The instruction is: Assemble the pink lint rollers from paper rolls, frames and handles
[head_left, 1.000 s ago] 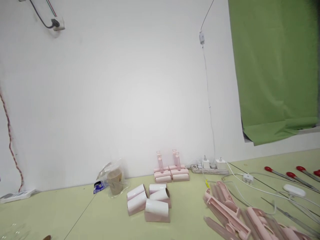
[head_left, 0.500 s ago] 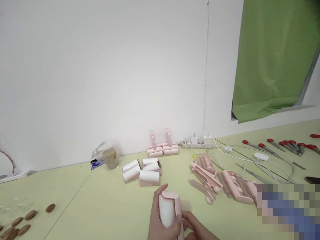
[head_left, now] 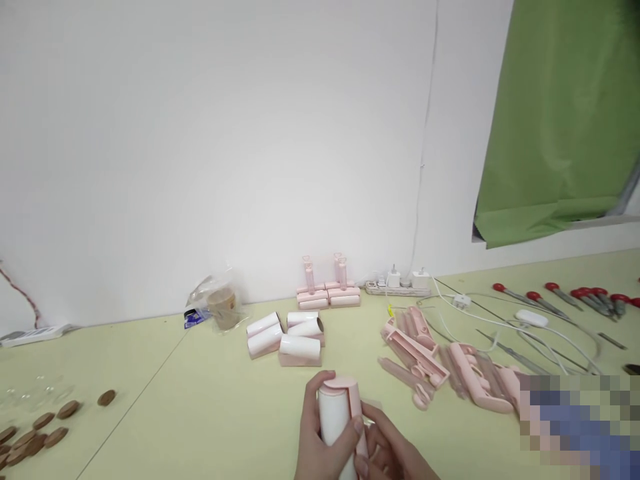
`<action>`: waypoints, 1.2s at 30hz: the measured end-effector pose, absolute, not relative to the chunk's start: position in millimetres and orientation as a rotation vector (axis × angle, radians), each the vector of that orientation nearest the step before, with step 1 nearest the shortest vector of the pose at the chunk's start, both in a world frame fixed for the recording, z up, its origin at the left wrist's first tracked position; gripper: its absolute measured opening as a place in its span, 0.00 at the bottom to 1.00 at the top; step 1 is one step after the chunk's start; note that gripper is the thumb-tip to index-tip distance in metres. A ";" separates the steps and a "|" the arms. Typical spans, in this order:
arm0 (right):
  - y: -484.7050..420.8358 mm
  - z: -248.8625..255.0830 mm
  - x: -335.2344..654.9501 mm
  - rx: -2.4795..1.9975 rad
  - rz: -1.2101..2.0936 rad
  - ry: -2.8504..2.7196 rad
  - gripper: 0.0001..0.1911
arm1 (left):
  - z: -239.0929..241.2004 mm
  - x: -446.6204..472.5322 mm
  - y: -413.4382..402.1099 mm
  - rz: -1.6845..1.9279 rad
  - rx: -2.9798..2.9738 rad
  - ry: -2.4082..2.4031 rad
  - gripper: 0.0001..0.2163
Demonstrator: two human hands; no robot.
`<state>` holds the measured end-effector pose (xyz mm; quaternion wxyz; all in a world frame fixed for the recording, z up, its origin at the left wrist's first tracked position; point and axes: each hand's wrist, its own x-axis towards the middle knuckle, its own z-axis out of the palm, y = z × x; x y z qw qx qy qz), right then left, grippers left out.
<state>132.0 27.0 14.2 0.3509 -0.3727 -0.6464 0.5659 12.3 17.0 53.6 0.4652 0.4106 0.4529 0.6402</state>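
Note:
A lint roller (head_left: 334, 415) stands upright near the bottom middle, a white roll set in a pink casing with a pink cap on top. My left hand (head_left: 316, 440) wraps round it, fingers behind and thumb across the front. On its right side my right hand (head_left: 393, 448) has curled fingers and a thumb against the pink casing. Part of the lower end is out of frame. Just beyond lie several white rolls (head_left: 300, 348). To the right are loose pink casings and handles (head_left: 417, 353). Several pink lint rollers (head_left: 327, 293) stand against the wall.
A power strip (head_left: 397, 289) with chargers and white cables sits by the wall. Red-handled tools (head_left: 545, 300) lie at the far right. A cup in a plastic bag (head_left: 223, 307) stands back left; brown discs (head_left: 35, 440) lie front left. A pixelated patch covers the lower right.
The right hand's fingers and thumb have come further round the pink casing. The left hand keeps its hold. The whole view has shifted slightly.

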 end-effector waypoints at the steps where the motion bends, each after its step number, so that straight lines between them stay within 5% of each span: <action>1: 27.8 13.1 132.3 -0.974 1.463 -1.691 0.32 | 53.1 11.5 17.4 1.568 1.013 1.107 0.25; 6: 26.3 8.8 129.7 -1.026 1.438 -1.696 0.30 | 48.3 10.0 18.5 1.534 1.044 1.073 0.27; 12: 31.5 34.2 144.6 -1.057 1.191 -1.723 0.24 | 50.7 -10.6 25.5 1.440 1.340 0.881 0.47; 19: 64.6 72.5 183.0 -1.110 0.737 -2.196 0.21 | 28.3 -59.6 46.8 0.933 1.581 1.067 0.44; 26: 68.9 102.7 188.9 -1.009 0.227 -2.748 0.17 | 12.0 -35.5 44.3 0.938 1.408 0.884 0.39; 36: 70.8 79.6 191.8 -1.053 0.252 -2.742 0.18 | 11.4 -36.0 45.4 0.881 1.532 0.967 0.27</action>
